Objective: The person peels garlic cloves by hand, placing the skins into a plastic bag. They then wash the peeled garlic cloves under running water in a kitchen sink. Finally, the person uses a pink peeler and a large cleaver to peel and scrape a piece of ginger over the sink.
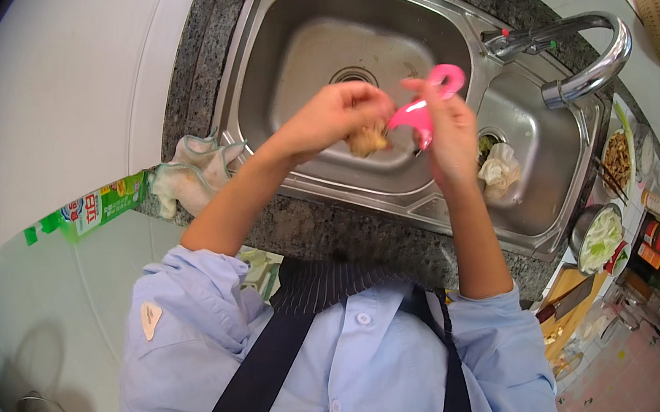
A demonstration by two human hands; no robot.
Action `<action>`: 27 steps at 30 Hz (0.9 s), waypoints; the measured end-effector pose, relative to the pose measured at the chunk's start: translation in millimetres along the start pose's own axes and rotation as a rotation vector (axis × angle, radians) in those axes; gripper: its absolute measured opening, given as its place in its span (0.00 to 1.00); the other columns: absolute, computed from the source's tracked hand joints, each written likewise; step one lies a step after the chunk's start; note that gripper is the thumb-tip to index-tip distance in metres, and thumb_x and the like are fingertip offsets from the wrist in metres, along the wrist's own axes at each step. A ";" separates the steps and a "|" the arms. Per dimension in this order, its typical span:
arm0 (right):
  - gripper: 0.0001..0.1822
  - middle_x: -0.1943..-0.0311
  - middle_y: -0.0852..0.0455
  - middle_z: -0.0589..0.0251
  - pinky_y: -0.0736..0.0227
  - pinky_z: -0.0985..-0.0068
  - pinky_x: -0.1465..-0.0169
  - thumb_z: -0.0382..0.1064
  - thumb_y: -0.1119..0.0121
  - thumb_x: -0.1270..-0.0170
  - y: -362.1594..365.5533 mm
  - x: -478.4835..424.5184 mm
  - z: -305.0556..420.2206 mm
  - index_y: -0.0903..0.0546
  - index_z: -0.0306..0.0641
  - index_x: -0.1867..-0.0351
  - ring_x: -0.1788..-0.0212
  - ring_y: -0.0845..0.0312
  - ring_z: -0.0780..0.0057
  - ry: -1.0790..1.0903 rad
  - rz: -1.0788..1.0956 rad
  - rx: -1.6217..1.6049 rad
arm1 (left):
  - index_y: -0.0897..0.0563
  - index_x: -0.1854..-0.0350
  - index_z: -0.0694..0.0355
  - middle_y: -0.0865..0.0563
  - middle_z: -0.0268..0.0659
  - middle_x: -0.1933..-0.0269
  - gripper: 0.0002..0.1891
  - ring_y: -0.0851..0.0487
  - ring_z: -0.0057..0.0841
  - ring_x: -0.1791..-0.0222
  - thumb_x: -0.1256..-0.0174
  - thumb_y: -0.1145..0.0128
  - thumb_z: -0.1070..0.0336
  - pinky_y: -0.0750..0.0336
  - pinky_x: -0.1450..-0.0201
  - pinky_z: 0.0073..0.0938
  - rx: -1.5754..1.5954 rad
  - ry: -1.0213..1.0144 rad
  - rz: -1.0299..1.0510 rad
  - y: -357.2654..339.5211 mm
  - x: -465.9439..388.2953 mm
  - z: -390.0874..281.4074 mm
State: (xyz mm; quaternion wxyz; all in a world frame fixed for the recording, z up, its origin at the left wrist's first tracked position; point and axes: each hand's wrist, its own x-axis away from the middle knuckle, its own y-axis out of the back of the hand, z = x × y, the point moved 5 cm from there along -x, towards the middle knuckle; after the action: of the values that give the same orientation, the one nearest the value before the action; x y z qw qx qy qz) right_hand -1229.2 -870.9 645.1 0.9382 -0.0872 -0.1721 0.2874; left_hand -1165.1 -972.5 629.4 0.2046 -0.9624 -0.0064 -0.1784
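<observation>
Over the large basin of the stainless steel sink [333,186], my left hand [344,112] grips a small brownish-yellow piece of food [368,140], perhaps ginger root. My right hand [453,132] holds a pink plastic peeler [417,117] with a looped handle, its head close beside the piece. Whether the blade touches it is blurred. Below the hands, the drain [354,75] of the large basin is partly covered by my left hand, and small scraps lie on the basin floor.
A chrome faucet [610,62] arches over the small basin, which holds a crumpled whitish bag [500,170] and green scraps. Cloths [193,176] lie at the left edge. To the right are a bowl of cut cabbage [601,240], a plate of brown strips [619,156] and a cleaver [569,299] on a board.
</observation>
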 end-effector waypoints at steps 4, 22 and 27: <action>0.13 0.82 0.25 0.65 0.36 0.89 0.82 0.39 0.57 0.44 21.4 20.0 7.0 0.28 0.30 0.65 0.85 0.31 0.82 0.006 0.003 -0.339 | 0.35 0.55 0.68 0.29 0.43 0.57 0.17 0.30 0.28 0.57 0.46 0.60 0.64 0.37 0.52 0.23 0.696 -0.033 -0.061 -12.7 17.3 3.2; 0.11 0.71 0.26 0.61 0.31 0.87 0.72 0.35 0.44 0.54 5.6 54.1 19.9 0.28 0.29 0.72 0.71 0.28 0.80 0.166 -0.037 0.126 | 0.37 0.55 0.68 0.29 0.43 0.57 0.23 0.32 0.25 0.57 0.39 0.74 0.52 0.40 0.52 0.25 0.530 -0.341 -0.226 -47.5 36.4 -5.1; 0.13 0.73 0.24 0.61 0.33 0.88 0.68 0.36 0.42 0.56 -9.2 58.6 20.8 0.27 0.29 0.71 0.70 0.28 0.81 0.238 0.023 0.259 | 0.35 0.61 0.67 0.27 0.40 0.63 0.24 0.30 0.23 0.62 0.40 0.77 0.49 0.37 0.57 0.22 0.271 -0.461 -0.430 -46.9 37.3 -7.8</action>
State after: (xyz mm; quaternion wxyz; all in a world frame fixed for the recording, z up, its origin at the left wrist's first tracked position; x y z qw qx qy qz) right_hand -1186.9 -843.6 682.7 0.9519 -0.0008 -0.0204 0.3058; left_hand -1136.8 -934.9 667.3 0.2814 -0.9181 -0.2789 0.0071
